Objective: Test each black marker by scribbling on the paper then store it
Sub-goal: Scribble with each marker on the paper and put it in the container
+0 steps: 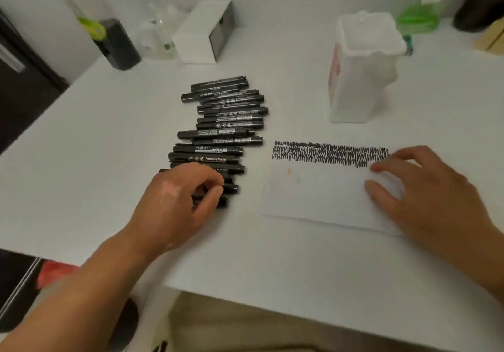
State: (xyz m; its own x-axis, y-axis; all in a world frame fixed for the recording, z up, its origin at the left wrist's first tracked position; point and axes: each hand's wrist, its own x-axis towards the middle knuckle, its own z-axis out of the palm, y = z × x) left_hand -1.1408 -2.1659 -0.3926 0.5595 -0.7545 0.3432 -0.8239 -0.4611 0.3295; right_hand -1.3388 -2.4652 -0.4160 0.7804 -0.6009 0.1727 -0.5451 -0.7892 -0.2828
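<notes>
Several black markers [222,122] lie side by side in a long row on the white table [95,147]. My left hand [177,201] is at the near end of the row, its fingers curled round one black marker [230,188] there. A white sheet of paper [321,191] lies to the right, with bands of black scribble [330,153] along its far edge. My right hand [425,188] rests flat on the paper's right part with fingers spread, holding nothing.
A white container lined with a plastic bag [360,68] stands behind the paper. At the back are a white box [204,32], a black cylinder [120,43], clear plastic [158,32] and a green bottle [420,11]. The table's near edge runs just below my arms.
</notes>
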